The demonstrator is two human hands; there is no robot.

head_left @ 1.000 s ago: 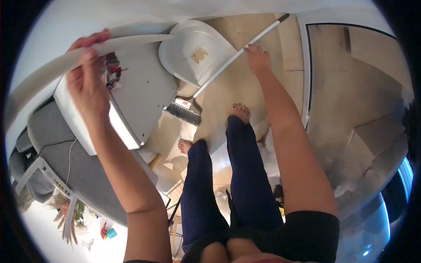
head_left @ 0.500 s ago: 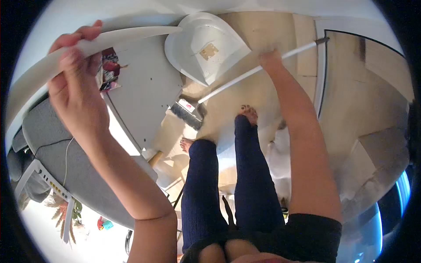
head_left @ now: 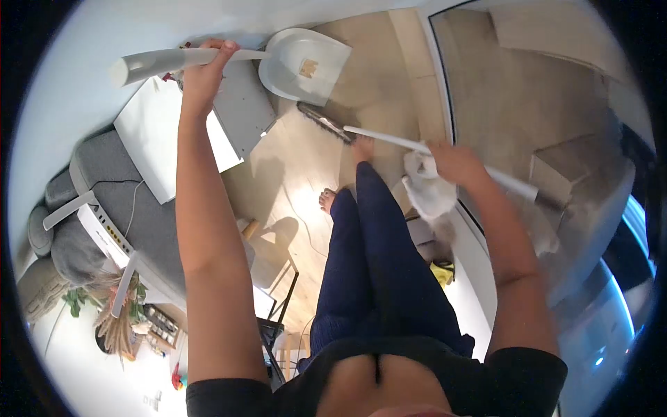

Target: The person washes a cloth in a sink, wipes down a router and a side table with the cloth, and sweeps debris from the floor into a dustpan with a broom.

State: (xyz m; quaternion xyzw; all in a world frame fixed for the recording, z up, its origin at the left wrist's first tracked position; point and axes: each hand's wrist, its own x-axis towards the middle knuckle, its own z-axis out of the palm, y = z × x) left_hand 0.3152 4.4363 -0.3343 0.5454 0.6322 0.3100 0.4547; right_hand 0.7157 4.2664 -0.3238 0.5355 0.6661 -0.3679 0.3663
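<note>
High at the left, my left hand (head_left: 203, 82) is wrapped round the long handle of a white dustpan (head_left: 281, 78). The pan lies on the wooden floor with a tan, crumpled-looking scrap (head_left: 310, 67) inside. My right hand (head_left: 455, 165) grips the white stick of a broom (head_left: 385, 137) at the right. Its dark-bristled head (head_left: 325, 124) touches the floor between the dustpan and my foot, apart from the pan's rim. Behind the stick, close to my right hand, is a white furry cat (head_left: 429, 193), partly hidden.
A white cabinet (head_left: 240, 104) stands beside the dustpan. A white router with antennas (head_left: 104, 236) and a grey sofa (head_left: 160, 243) are at the left. A black-framed chair (head_left: 283, 292) stands near my legs. A dark-edged glass panel (head_left: 442, 80) borders the floor at right.
My right hand has moved down and nearer my body, and the broom head has turned and shifted toward my foot. The dustpan stays on the floor in my left hand. The view has shifted.
</note>
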